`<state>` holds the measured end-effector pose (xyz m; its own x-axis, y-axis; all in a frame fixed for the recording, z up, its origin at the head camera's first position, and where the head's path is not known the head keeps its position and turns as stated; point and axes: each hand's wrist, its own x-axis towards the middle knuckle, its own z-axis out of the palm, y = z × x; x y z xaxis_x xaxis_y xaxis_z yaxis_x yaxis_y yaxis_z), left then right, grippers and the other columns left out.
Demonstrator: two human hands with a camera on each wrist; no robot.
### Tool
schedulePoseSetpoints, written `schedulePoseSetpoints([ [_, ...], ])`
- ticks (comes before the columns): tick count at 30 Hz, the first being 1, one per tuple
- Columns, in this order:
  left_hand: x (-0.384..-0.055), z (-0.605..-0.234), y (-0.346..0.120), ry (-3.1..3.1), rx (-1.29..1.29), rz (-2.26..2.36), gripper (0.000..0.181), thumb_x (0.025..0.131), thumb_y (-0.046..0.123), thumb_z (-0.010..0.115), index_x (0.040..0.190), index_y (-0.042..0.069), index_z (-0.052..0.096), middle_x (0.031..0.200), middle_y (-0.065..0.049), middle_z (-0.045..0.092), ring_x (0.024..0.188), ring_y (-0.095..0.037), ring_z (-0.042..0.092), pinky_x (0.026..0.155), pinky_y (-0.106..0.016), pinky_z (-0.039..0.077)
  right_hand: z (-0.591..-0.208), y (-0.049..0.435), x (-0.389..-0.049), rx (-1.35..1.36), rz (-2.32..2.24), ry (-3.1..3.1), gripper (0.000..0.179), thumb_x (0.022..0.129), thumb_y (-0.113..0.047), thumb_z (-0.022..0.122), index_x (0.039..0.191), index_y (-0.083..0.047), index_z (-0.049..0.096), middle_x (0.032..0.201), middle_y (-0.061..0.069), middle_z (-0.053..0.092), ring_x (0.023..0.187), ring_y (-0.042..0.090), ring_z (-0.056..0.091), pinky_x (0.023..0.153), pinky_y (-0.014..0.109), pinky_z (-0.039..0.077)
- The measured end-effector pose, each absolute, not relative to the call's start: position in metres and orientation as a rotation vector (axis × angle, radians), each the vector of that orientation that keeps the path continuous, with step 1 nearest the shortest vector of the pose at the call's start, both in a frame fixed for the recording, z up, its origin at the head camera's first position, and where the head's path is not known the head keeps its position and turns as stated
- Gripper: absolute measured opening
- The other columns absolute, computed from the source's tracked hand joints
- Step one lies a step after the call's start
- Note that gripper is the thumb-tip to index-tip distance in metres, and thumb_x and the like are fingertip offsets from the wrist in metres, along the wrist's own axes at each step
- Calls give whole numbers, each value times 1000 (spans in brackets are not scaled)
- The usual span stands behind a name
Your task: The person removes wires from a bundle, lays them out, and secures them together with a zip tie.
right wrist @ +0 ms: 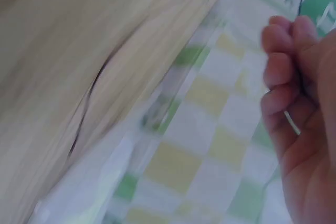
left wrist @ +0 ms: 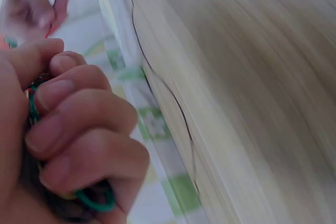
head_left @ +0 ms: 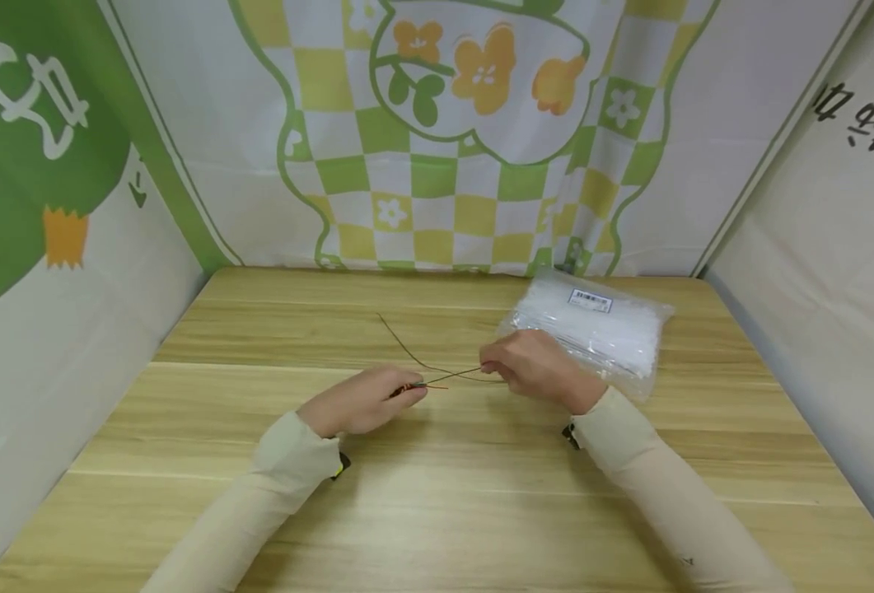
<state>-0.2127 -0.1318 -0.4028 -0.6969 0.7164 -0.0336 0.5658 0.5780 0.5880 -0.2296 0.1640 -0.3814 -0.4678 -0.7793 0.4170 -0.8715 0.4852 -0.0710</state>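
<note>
My left hand (head_left: 366, 401) grips wires (head_left: 407, 388); my right hand (head_left: 544, 366) pinches one strand (head_left: 455, 375); wooden table (head_left: 437, 502) below; checked cloth (head_left: 474, 193) behind.

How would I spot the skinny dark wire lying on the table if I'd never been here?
Start at the wooden table, then find the left hand and right hand over it. The skinny dark wire curves from beyond the left hand toward the right. Unlike the straight wire stretched between the hands, it bends and lies on the wood.
</note>
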Motion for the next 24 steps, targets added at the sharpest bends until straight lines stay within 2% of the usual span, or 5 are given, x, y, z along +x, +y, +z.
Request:
schedulePoseSetpoints([
  [4,-212,-402,-146,2533,1015,831,38,115,25,45,82,7,55,71,7,36,65,-5,33,67,-24,35,-383,182,-235,1365,453,-2413,32,94,-2,76,72,-12,55,59,-8,45,57,3,34,57,26,40],
  [7,-212,-401,-147,2525,1026,814,38,115,24,44,84,5,56,71,7,36,65,-6,32,67,-25,35,-383,182,-234,1383,466,-2473,34,98,-5,72,72,-14,54,60,-11,39,57,0,30,58,22,37],
  [12,-211,-402,-142,2538,1043,781,40,116,28,43,86,7,58,71,7,37,64,-6,32,66,-25,35,-380,171,-228,1409,516,-2540,24,103,-10,67,80,-15,64,65,-11,49,60,-2,39,60,20,42],
  [16,-211,-404,-141,2515,1084,809,39,116,30,41,87,8,56,71,7,36,63,-5,31,65,-24,34,-378,171,-226,1413,492,-2465,22,100,-6,71,81,-13,63,68,-7,60,62,0,48,61,23,50],
  [24,-209,-401,-175,2450,1041,902,43,117,30,40,82,7,50,71,7,34,64,-4,30,64,-24,34,-372,209,-236,1301,475,-2476,33,95,3,73,73,-14,57,62,-5,54,58,2,37,59,24,41],
])
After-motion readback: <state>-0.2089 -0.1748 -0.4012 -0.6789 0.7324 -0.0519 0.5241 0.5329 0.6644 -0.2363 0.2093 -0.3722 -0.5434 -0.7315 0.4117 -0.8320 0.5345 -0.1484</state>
